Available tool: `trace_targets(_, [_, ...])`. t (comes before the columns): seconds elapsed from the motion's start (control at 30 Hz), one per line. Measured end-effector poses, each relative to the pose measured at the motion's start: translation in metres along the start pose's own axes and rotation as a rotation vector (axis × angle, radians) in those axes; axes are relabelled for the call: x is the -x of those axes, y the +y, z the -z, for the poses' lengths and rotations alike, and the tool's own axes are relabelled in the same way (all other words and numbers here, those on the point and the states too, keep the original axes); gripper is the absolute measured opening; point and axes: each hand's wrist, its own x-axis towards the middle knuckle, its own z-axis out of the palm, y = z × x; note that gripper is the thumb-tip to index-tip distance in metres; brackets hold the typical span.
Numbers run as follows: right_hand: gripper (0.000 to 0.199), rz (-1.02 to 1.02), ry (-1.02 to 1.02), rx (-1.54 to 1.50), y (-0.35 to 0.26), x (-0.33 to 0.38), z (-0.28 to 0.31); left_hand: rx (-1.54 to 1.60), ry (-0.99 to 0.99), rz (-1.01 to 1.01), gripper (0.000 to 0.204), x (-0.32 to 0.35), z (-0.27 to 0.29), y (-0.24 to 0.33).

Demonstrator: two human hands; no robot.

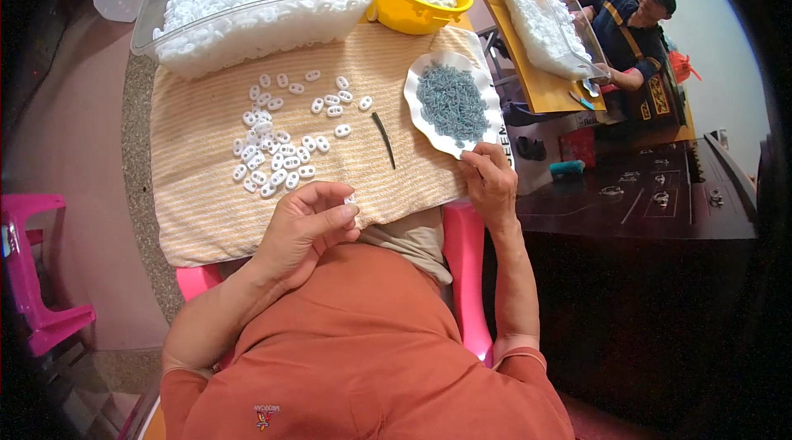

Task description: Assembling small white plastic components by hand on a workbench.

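Between thumb and fingers, my left hand pinches a small white two-holed plastic piece at the near edge of the cloth. Beyond it, several similar white oval pieces lie loosely grouped on the striped cloth. My right hand is closed at the near rim of a white scalloped plate; whether its fingertips pinch the rim or something tiny is hidden. A heap of small grey-blue pieces fills the plate. A thin dark strip lies left of the plate.
A clear bin of white pieces and a yellow basin stand at the table's back. At the right, a person sits by another table with a clear bin. A pink stool stands at left.
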Motion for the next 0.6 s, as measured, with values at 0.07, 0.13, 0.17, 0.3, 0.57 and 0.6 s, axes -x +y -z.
trace_targets(0.07, [0.016,0.013,0.014,-0.001,0.001,0.001,-0.002,-0.002,0.002,0.001,0.021,0.0,0.0,0.0])
trace_targets(0.13, [0.014,0.048,0.041,0.015,0.003,0.002,-0.003,-0.003,0.004,0.005,0.021,0.0,0.0,0.0])
trace_targets(0.17, [0.014,0.048,0.041,0.015,0.003,0.002,-0.003,-0.004,0.004,0.005,0.021,0.0,-0.001,0.0])
trace_targets(0.3, [0.013,0.078,0.072,0.011,0.001,0.001,-0.004,-0.01,0.021,0.007,0.021,0.0,-0.001,0.001])
trace_targets(0.57, [0.009,-0.079,0.115,-0.211,-0.009,-0.002,-0.008,-0.016,0.028,-0.002,0.021,-0.001,0.0,0.001])
trace_targets(0.6, [0.008,-0.119,0.12,-0.25,-0.01,-0.003,-0.008,-0.016,0.022,-0.001,0.022,-0.001,-0.001,0.002])
